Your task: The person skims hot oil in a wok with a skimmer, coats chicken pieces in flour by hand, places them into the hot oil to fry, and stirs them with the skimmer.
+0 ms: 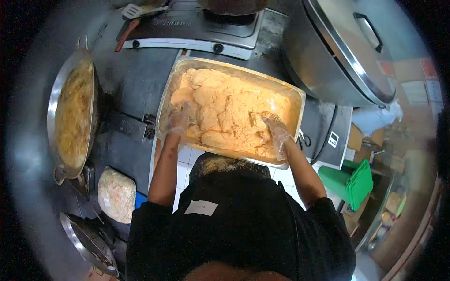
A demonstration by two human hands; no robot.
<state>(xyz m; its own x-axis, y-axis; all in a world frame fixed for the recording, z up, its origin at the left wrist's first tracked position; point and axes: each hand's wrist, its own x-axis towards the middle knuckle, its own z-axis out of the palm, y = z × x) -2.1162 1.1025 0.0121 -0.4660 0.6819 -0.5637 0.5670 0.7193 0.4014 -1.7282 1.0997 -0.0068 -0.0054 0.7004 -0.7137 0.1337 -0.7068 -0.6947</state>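
Note:
A rectangular metal tray (187,64) holds a thick mass of orange batter-coated pieces (220,105); what lies under the coating is hidden. My left hand (179,118), in a clear plastic glove, reaches into the tray's left side and touches the coated pieces. Its fingers are blurred and partly sunk in batter. At the right side, my right hand (277,129), also in a clear glove, has its batter-smeared fingers apart against the mass.
A wok of bubbling oil (74,117) stands left, with another pan (86,243) below it. A filled plastic bag (116,194) lies nearby. Behind the tray is a gas stove (187,33) with a spatula (131,21). A large lidded steel pot (323,56) and green bin (347,182) are right.

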